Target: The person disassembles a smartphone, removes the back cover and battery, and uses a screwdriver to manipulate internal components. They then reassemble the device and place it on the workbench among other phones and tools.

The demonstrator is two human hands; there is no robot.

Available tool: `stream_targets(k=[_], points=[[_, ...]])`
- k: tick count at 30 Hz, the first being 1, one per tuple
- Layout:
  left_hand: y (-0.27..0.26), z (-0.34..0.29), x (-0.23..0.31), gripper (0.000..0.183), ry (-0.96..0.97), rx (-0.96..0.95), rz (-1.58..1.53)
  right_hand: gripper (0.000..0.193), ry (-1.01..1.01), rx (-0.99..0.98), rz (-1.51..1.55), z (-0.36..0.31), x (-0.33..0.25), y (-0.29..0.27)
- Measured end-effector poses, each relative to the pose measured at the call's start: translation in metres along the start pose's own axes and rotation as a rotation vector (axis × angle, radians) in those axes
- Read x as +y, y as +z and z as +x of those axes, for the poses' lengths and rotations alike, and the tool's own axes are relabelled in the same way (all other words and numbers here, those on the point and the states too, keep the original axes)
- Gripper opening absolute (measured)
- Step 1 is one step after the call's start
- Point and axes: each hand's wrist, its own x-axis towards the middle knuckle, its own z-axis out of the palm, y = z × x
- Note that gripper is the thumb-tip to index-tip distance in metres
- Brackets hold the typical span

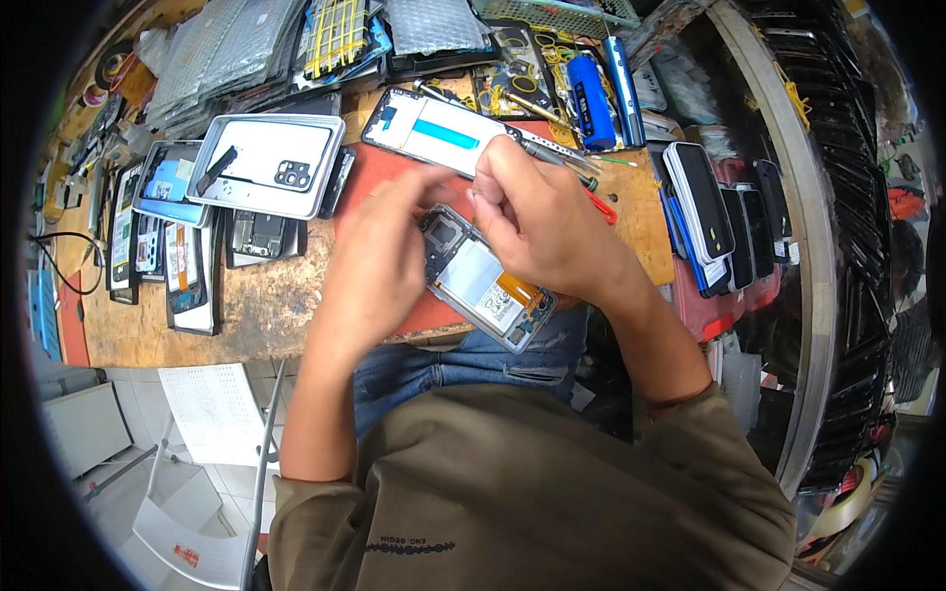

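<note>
An opened phone (471,271) lies tilted at the front edge of the red mat (370,177), its battery and an orange ribbon cable exposed. My left hand (379,251) is along the phone's left side; its fingers are smeared by motion near the phone's upper end. Over the phone's upper right side is my right hand (537,222), fingers curled in a pinch. Whatever they hold is hidden or too small to name. Just beyond both hands rests a phone screen frame (434,128) with a white inside and a blue strip.
A white tray (325,128) with a phone back cover sits at left, among several opened phones (185,261). Tweezers (552,148), a red-handled tool (599,207) and a blue cylinder (589,98) lie at right. Stacked phones (702,197) stand beyond the table's right edge. Bubble-wrap sleeves (222,59) fill the back.
</note>
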Motion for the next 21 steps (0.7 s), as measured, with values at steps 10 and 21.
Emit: stream_targets(k=[10,21], points=[[0.011,-0.003,-0.003,0.051,-0.043,-0.173,-0.029,0.019,0.000,0.011,-0.090,-0.004,-0.003,-0.002],[0.032,0.014,0.009,0.076,-0.064,0.054,-0.034,0.030,-0.227,-0.029,-0.196,0.008,-0.014,-0.005]])
